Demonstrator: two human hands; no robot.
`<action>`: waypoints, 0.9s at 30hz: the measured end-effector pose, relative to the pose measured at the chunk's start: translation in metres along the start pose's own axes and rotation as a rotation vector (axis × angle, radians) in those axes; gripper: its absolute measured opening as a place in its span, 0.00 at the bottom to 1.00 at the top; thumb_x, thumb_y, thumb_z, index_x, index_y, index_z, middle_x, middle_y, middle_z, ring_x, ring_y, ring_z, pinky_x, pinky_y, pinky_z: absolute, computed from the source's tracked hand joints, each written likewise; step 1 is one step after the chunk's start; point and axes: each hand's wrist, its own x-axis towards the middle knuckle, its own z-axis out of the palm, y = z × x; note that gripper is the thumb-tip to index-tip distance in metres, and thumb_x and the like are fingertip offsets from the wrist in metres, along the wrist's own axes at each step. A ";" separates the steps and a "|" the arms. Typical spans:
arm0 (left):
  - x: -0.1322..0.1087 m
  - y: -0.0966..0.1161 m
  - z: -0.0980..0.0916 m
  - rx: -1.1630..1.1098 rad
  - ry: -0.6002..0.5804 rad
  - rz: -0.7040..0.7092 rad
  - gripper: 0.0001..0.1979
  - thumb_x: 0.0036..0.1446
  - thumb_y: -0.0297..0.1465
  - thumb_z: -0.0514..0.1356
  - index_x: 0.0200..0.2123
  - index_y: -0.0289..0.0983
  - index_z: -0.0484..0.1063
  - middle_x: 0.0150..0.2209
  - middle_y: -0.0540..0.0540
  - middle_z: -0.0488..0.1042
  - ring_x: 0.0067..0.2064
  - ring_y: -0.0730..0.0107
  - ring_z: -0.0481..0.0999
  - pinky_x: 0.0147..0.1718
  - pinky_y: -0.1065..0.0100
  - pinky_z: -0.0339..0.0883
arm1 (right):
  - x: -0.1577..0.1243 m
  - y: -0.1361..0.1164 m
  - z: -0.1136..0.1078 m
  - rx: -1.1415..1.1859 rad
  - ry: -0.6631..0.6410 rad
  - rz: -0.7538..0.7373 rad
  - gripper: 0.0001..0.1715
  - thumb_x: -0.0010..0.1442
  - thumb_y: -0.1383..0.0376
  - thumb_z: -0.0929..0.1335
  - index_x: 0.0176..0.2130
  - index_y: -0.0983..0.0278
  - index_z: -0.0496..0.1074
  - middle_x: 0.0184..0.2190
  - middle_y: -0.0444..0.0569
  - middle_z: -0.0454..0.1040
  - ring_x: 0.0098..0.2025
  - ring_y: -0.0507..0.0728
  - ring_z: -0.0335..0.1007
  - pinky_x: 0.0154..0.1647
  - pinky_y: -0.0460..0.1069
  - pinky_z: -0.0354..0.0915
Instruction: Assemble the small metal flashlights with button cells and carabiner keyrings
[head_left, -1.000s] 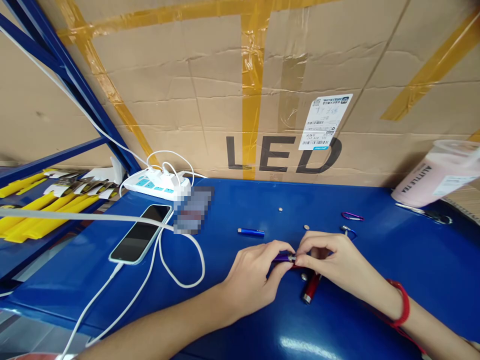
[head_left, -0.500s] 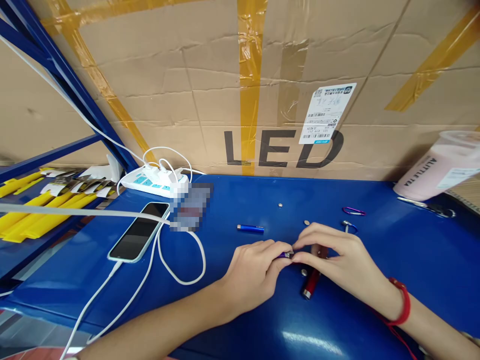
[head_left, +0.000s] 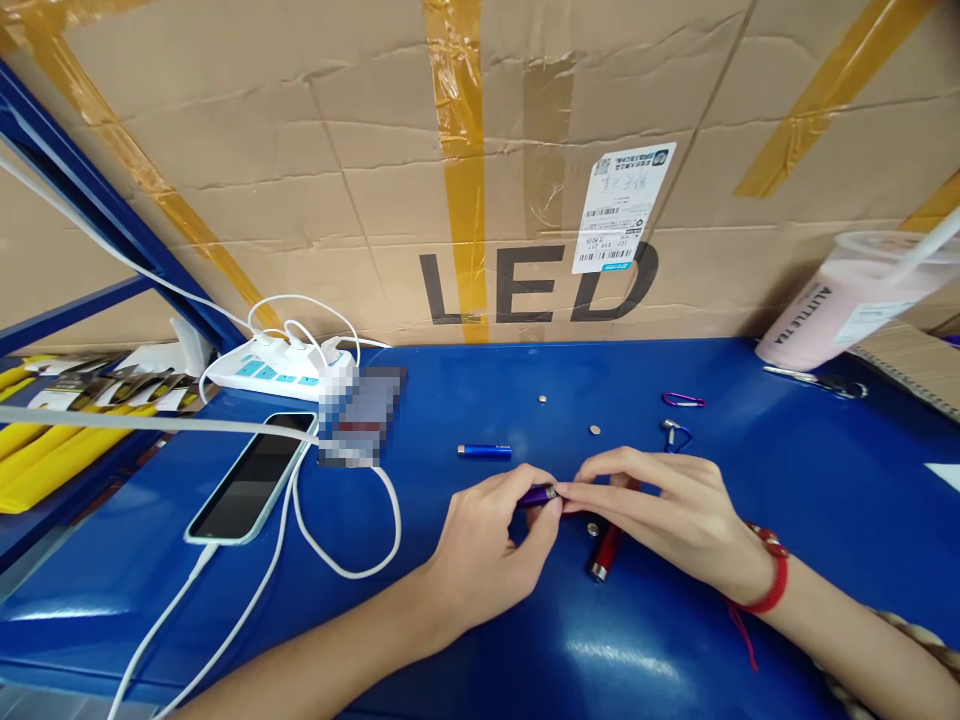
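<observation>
My left hand (head_left: 491, 540) pinches a small purple metal tube (head_left: 538, 495) just above the blue table (head_left: 825, 500). The fingertips of my right hand (head_left: 660, 505) are pressed together at the tube's silver end; whatever sits between them is too small to make out. A red tube (head_left: 604, 552) lies on the table under my right hand, with a small button cell (head_left: 592, 528) beside it. A blue tube (head_left: 484, 451) lies a little farther back.
Two more button cells (head_left: 542, 399) (head_left: 595, 430) and two carabiner clips (head_left: 682, 400) (head_left: 675, 432) lie behind my hands. A phone (head_left: 251, 480) on a white cable and a power strip (head_left: 277, 368) are at left. A pink drink cup (head_left: 847, 310) and a cardboard box wall (head_left: 525, 180) stand behind.
The view has shifted, so everything sits slightly lower-left. My hands keep the same grip on the purple tube, fingertips still meeting at its end.
</observation>
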 end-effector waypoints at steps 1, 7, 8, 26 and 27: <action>0.000 0.001 0.000 0.002 -0.001 -0.011 0.06 0.60 0.29 0.51 0.36 0.40 0.68 0.33 0.52 0.75 0.33 0.73 0.74 0.34 0.74 0.67 | -0.001 0.000 0.000 0.007 0.017 -0.005 0.13 0.60 0.74 0.65 0.41 0.60 0.73 0.33 0.43 0.75 0.24 0.45 0.66 0.23 0.43 0.60; 0.001 0.003 0.000 -0.019 -0.027 -0.067 0.06 0.58 0.28 0.52 0.34 0.39 0.69 0.31 0.52 0.75 0.31 0.73 0.73 0.33 0.74 0.67 | -0.002 0.001 0.000 0.038 -0.013 0.004 0.13 0.60 0.74 0.65 0.41 0.59 0.73 0.32 0.42 0.75 0.24 0.45 0.67 0.23 0.43 0.59; 0.001 0.003 0.001 -0.021 -0.029 -0.071 0.07 0.58 0.28 0.51 0.34 0.39 0.69 0.31 0.52 0.75 0.31 0.73 0.73 0.32 0.74 0.67 | -0.002 0.002 0.000 0.044 -0.026 0.002 0.12 0.60 0.74 0.65 0.41 0.59 0.73 0.32 0.43 0.75 0.24 0.45 0.67 0.23 0.43 0.59; 0.000 -0.004 0.003 0.015 -0.015 0.105 0.10 0.64 0.28 0.48 0.41 0.39 0.69 0.37 0.49 0.76 0.37 0.67 0.70 0.39 0.67 0.64 | -0.002 0.001 -0.002 0.071 0.006 0.040 0.11 0.62 0.73 0.63 0.38 0.62 0.73 0.31 0.46 0.74 0.25 0.46 0.69 0.24 0.42 0.62; 0.000 -0.005 0.003 0.013 -0.015 0.114 0.10 0.64 0.28 0.48 0.42 0.39 0.68 0.38 0.49 0.76 0.37 0.67 0.70 0.39 0.67 0.64 | -0.002 0.001 -0.002 0.071 0.010 0.044 0.11 0.62 0.73 0.63 0.38 0.61 0.73 0.31 0.46 0.74 0.25 0.46 0.69 0.23 0.42 0.62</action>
